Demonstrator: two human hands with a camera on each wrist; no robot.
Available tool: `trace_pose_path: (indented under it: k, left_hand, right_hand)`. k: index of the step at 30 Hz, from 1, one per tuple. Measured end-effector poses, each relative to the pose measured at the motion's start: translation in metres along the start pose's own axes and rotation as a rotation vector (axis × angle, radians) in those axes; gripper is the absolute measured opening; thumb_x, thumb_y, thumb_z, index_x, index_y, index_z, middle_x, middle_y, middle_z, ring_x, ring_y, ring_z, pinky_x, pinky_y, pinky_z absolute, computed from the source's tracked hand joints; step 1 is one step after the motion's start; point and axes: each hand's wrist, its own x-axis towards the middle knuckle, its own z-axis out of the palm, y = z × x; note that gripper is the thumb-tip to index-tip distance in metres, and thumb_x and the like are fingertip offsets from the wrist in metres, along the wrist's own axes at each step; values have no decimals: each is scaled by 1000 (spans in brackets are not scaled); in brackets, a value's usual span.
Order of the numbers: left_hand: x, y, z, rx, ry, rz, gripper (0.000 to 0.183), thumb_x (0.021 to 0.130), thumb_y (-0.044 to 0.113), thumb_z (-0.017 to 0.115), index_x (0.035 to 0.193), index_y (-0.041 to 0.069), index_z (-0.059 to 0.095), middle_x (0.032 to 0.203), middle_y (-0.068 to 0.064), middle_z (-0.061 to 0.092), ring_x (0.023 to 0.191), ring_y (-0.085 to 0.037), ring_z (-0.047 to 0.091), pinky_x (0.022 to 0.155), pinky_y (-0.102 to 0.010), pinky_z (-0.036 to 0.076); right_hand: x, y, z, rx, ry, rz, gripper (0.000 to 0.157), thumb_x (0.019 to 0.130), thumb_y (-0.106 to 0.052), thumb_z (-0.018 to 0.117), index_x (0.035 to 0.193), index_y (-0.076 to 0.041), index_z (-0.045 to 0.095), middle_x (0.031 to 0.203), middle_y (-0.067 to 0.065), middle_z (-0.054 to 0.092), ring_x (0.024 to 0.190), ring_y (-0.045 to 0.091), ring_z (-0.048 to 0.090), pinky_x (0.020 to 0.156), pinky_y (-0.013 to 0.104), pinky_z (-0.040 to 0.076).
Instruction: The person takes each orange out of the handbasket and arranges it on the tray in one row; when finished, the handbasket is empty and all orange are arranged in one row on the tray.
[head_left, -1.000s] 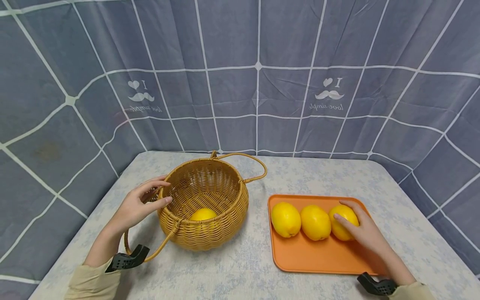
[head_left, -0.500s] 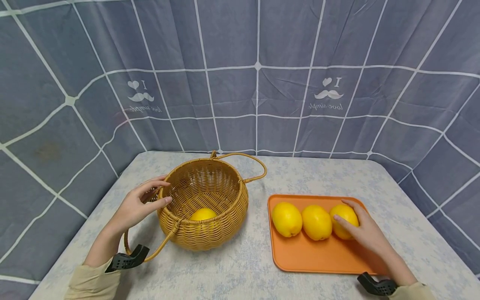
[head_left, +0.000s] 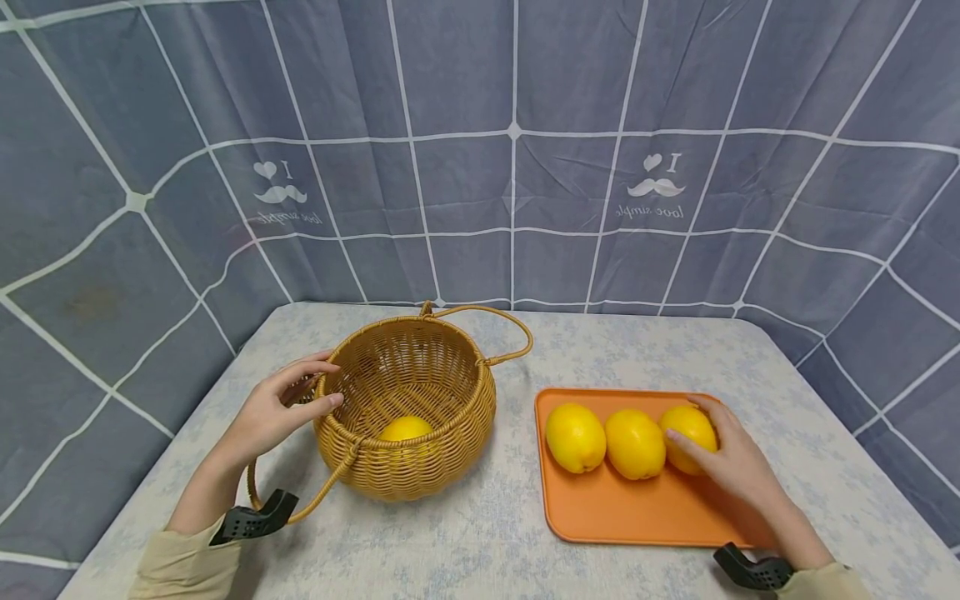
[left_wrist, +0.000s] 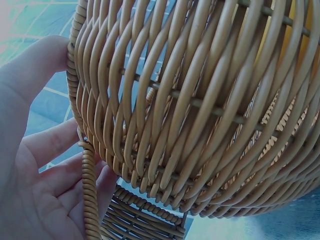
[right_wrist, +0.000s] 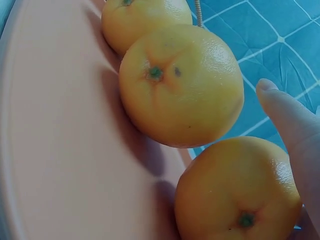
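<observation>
My left hand (head_left: pixel 273 412) holds the rim of a round wicker basket (head_left: pixel 450 454), thumb and fingertips lying over its left side. The left wrist view shows the basket's woven wall (left_wrist: pixel 165 115) up close, with a handle (left_wrist: pixel 89 190) crossing in front of the palm. One yellow-orange orange (head_left: pixel 407 428) lies inside the basket. On the orange tray (head_left: pixel 615 512), three oranges stand in a row. My right hand (head_left: pixel 738 462) is spread around the rightmost orange (head_left: pixel 688 433). In the right wrist view its thumb (right_wrist: pixel 290 125) extends straight alongside that orange (right_wrist: pixel 235 185); the other fingers are mostly hidden.
The left orange (head_left: pixel 575 437) and middle orange (head_left: pixel 634 444) sit close beside the rightmost one. A second basket handle (head_left: pixel 517 354) reaches out to the right. Behind the pale patterned tabletop (head_left: pixel 480 542) hangs a blue-grey checked cloth (head_left: pixel 465 183).
The three oranges have shifted slightly right on the tray. My right fingertips have moved a little right while the thumb has edged left, widening the hand. My left hand and the basket stay put.
</observation>
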Motion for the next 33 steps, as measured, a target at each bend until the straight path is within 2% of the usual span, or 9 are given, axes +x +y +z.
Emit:
trace_pose_path:
  k: [9, 13, 22, 28, 33]
  left_hand:
    - [1, 1, 0, 8, -3, -4, 41, 89, 26, 66, 125, 8, 57, 146, -5, 37, 130, -31, 36, 92, -3, 32]
    - [1, 2, 0, 2, 0, 1, 39, 89, 25, 67, 124, 9, 58, 145, -6, 38, 130, -31, 36, 92, -3, 31]
    - [0, 2, 0, 10, -2, -11, 42, 89, 26, 67, 125, 7, 57, 146, -7, 37, 131, -32, 35, 92, -2, 30]
    - [0, 3, 0, 12, 1, -11, 42, 89, 26, 67, 125, 6, 57, 145, -7, 37, 131, -31, 35, 93, -3, 30]
    - [1, 3, 0, 20, 1, -14, 42, 89, 26, 66, 125, 6, 57, 145, -7, 38, 131, -31, 36, 93, -3, 30]
  right_hand:
    - [5, -14, -17, -43, -4, -12, 75, 89, -45, 62, 143, -3, 31, 140, 29, 30, 122, 51, 33, 86, 73, 31]
    - [13, -29, -30, -10, -3, -64, 72, 90, -41, 62, 145, -6, 30, 143, 27, 28, 125, 51, 29, 87, 74, 28]
    - [44, -69, -41, 109, 33, -223, 60, 92, -28, 63, 142, -7, 38, 141, 23, 34, 126, 44, 32, 95, 66, 30]
    - [62, -103, -44, 256, -23, -284, 54, 94, -22, 60, 141, -9, 39, 143, 15, 36, 130, 37, 32, 100, 60, 31]
    - [75, -132, -42, 354, -99, -299, 50, 96, -21, 57, 140, -8, 39, 144, 14, 36, 131, 35, 34, 102, 56, 34]
